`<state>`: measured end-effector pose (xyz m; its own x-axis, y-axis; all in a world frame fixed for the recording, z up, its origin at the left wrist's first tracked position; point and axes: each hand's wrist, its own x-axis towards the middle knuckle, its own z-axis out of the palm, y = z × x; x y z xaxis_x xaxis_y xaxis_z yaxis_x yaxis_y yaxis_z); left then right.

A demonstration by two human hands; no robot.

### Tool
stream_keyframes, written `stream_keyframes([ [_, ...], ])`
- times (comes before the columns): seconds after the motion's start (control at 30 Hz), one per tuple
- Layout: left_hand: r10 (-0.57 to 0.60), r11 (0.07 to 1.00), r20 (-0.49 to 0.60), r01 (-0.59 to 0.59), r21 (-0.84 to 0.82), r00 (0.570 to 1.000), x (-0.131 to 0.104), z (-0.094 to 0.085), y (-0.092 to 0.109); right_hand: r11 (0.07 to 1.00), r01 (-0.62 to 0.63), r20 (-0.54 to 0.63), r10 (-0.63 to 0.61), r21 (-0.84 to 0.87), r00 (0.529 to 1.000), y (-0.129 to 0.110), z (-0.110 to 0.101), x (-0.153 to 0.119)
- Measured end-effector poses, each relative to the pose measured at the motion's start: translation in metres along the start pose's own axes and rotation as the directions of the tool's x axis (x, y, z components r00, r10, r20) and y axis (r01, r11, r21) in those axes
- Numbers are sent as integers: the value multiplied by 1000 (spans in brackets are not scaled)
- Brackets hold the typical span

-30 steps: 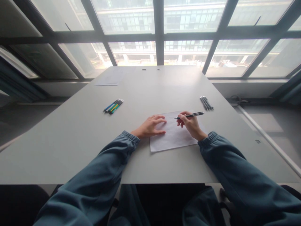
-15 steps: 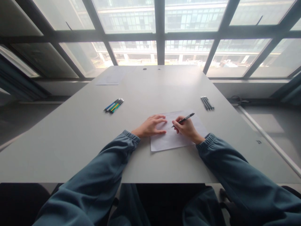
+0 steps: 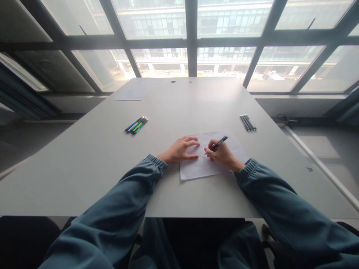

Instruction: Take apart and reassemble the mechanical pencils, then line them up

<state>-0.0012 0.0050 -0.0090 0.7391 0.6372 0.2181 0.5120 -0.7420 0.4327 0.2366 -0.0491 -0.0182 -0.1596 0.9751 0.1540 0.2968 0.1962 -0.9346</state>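
"Wide windows [image 3: 159,24] with dark frames stand behind the white table [image 3: 84,168]. How are the two hands at its near side?"

"The left hand [image 3: 182,149] rests on the left part of the paper sheet [image 3: 198,171]. Its fingers are spread, with the thumb apart, and they grip nothing. The right hand [image 3: 223,154] has its fingers closed around a dark pen [image 3: 221,141], above the same sheet."

"And what is different from one second ago?"

"The pen is steeper now, and its tip is nearer to the person. I judge this a proper angle for writing, but whether the tip touches the paper is too small to tell. The left hand stays at its place, so the sheet is probably kept steady."

"What lies farther away?"

"Some coloured pens [image 3: 136,126] are at the left and some grey pens [image 3: 248,122] at the right, both apart from the hands."
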Motion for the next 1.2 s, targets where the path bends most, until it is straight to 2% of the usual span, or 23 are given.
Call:
stream_keyframes([
  [0.3, -20, 1000, 26, 20, 12, 999, 1, -2, 2, 999, 7, 24, -6, -53, 1000, 3, 0, 3],
  [0.47, -9, 1000, 19, 8, 17, 1000, 0, -1, -1, 993, 18, -15, -20, -113, 1000, 2, 1, 4],
  [0.57, 5, 1000, 10, -5, 11, 1000, -1, -1, -2, 997, 18, -32, -21, -71, 999, 2, 0, 5],
  [0.63, 17, 1000, -11, -17, 3, 1000, -1, 0, -1, 999, 29, -102, -30, -20, 994, 0, -1, 5],
  [0.73, 14, 1000, -117, -13, 17, 993, 0, 0, 0, 995, 91, -291, -76, 36, 954, -3, -7, 8],
  [0.83, -49, 998, -318, 61, 27, 947, 1, -1, -1, 984, 134, -400, -77, 118, 913, -6, -14, 10],
  [0.93, -116, 992, -489, 122, -19, 865, 2, -3, -2, 957, 104, -353, -1, 272, 936, -7, -18, 9],
  [1.0, -133, 991, -549, 130, -44, 825, 2, -5, -2, 923, 86, -300, 33, 374, 953, -8, -20, 9],
  [1.07, -127, 992, -563, 117, -54, 817, 1, -6, -1, 892, 85, -280, 48, 444, 959, -8, -20, 8],
  [1.2, -57, 998, -525, 30, -60, 849, 1, -5, 3, 862, 88, -263, 55, 500, 963, -10, -18, 7],
])
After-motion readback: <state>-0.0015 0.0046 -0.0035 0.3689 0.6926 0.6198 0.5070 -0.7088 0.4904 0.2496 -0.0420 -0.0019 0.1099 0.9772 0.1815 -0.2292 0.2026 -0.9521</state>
